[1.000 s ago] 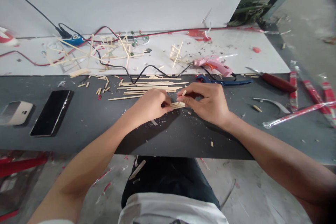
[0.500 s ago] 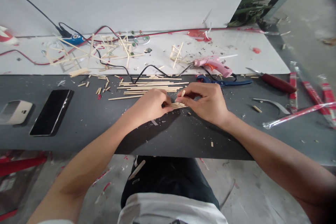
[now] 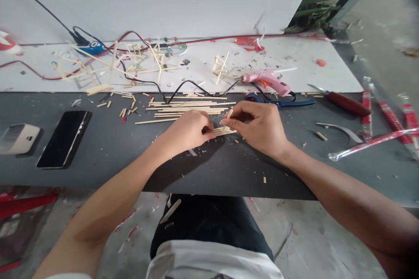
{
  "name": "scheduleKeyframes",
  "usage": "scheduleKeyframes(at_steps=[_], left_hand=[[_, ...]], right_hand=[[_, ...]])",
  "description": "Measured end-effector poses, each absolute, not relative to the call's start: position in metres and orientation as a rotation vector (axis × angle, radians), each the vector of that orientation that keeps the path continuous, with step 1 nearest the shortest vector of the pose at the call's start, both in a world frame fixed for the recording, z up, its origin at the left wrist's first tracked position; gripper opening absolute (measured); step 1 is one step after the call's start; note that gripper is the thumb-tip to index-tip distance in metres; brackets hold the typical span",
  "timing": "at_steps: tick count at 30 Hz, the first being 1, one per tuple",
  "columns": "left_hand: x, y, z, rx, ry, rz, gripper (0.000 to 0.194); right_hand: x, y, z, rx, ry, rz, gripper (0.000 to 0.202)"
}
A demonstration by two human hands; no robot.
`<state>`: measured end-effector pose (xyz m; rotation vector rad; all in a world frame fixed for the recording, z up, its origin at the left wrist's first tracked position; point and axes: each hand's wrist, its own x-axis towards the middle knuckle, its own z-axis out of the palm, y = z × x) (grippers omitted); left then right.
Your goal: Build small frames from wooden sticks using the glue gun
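My left hand (image 3: pixel 195 129) is closed on the left end of a small flat bundle of short wooden sticks (image 3: pixel 217 131), held low over the grey tabletop. Between thumb and fingers, my right hand (image 3: pixel 257 121) pinches one short wooden stick (image 3: pixel 230 113), tilted steeply. Its lower end meets the bundle or is just above it; I cannot tell which. Behind my hands lies a row of long wooden sticks (image 3: pixel 190 107). Cut stick pieces (image 3: pixel 132 105) are scattered left of that row.
At the back right rest a pink glue gun (image 3: pixel 268 80), blue-handled scissors (image 3: pixel 281 103) and a red-handled knife (image 3: pixel 348 103). A phone (image 3: pixel 64 139) lies on the left. Stick frames (image 3: pixel 111 63) stand on the white board, with a black cord (image 3: pixel 188 82) running past.
The stick in my right hand has gone from small and foreshortened above the bundle to tilted with its lower end at the bundle. My left hand has stayed in place.
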<state>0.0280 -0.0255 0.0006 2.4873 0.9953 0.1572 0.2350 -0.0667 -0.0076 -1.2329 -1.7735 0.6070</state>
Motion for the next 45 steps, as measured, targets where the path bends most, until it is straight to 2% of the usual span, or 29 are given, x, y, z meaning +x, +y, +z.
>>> scheduleKeyframes(at_steps=[10,16,22,29,34,40,45], left_hand=[[0.0268,-0.0241,-0.0023,2.491,0.988,0.156,0.013],[0.0279,-0.0257,-0.0001,2.486,1.004,0.147,0.013],[0.0277,-0.0255,0.0015,2.482,0.997,0.112,0.015],[0.0282,-0.0256,0.0005,2.497,0.993,0.151,0.015],[0.0284,-0.0255,0.0016,2.488,0.994,0.125,0.015],[0.0276,-0.0249,-0.0005,2.499,0.983,0.15,0.014],[0.0275,-0.0245,-0.0005,2.498,0.983,0.138,0.014]], right_hand=[[0.2389,-0.0654,-0.0065,-1.134,-1.811,0.636,0.013],[0.2365,-0.0648,-0.0091,-1.193,-1.778,0.594,0.024],[0.2386,-0.0653,-0.0059,-1.09,-1.905,0.6,0.015],[0.2349,-0.0645,-0.0067,-1.135,-1.864,0.558,0.02],[0.2374,-0.0652,-0.0058,-1.093,-1.916,0.608,0.014],[0.2371,-0.0631,-0.0082,-1.167,-1.818,0.635,0.024],[0.2389,-0.0637,-0.0053,-1.115,-1.888,0.612,0.014]])
